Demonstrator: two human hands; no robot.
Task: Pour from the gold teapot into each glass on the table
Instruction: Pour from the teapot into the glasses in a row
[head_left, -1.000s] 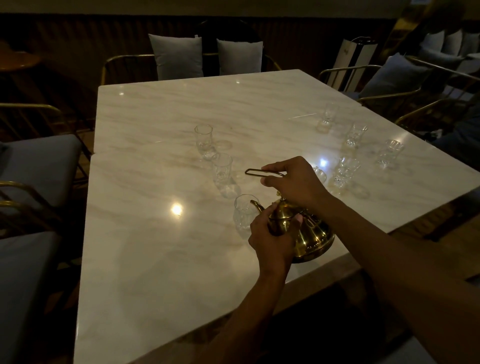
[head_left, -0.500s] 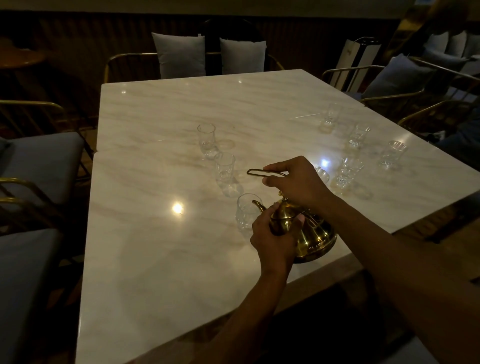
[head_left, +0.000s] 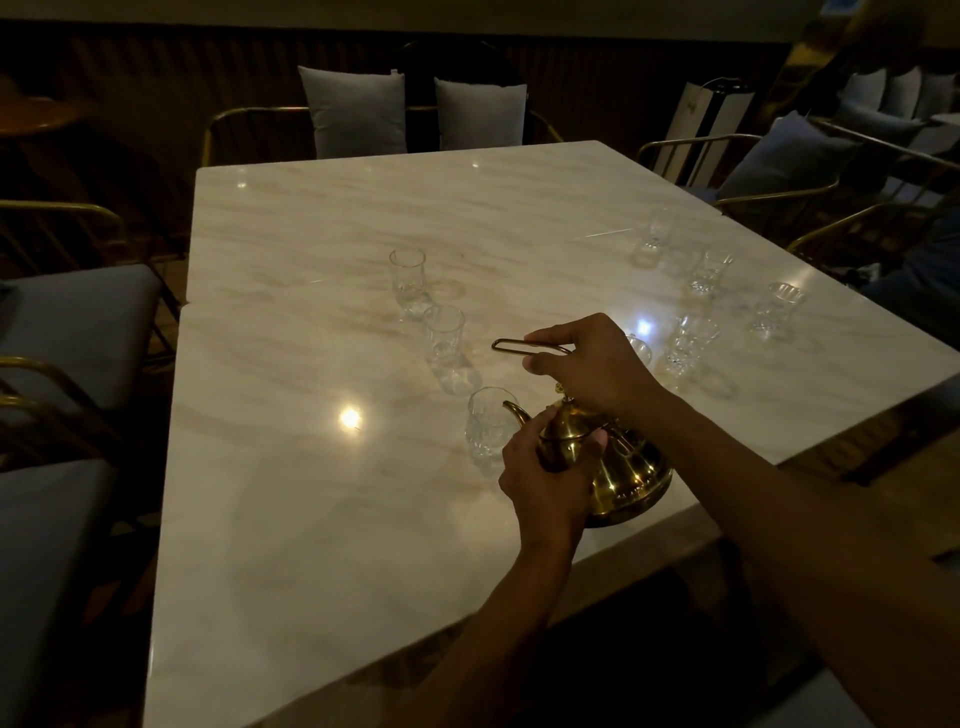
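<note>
A dim room is surrounding a pale marble bench (head_left: 311, 519), with gold-framed chairs and grey cushions (head_left: 353, 111) lining its edges.

On the left of the group, three clear glasses are standing in a diagonal row: the far glass (head_left: 408, 280), the middle glass (head_left: 445, 340) and the near glass (head_left: 485, 423). Whether any is holding liquid is too dark to tell.

Just right of the near glass, the gold teapot (head_left: 613, 467) is tilting near the front edge of the bench, its curved spout (head_left: 514, 410) reaching to that glass's rim. The left hand (head_left: 545, 483) is curling round the teapot's neck and lid, steadying it. The right hand (head_left: 592, 364) is pinching the thin wire handle (head_left: 519, 347) above the teapot.

Further right, a cluster of cut glasses is waiting: one partly hidden behind the right hand (head_left: 640, 349), then others (head_left: 687, 343), (head_left: 653, 236), (head_left: 709, 270) and, furthest right, (head_left: 779, 310).

The task is looking to be at an early stage: the pour into the near glass is seemingly in hand, and no stream is visible. The remaining glasses are probably yet to be filled.
</note>
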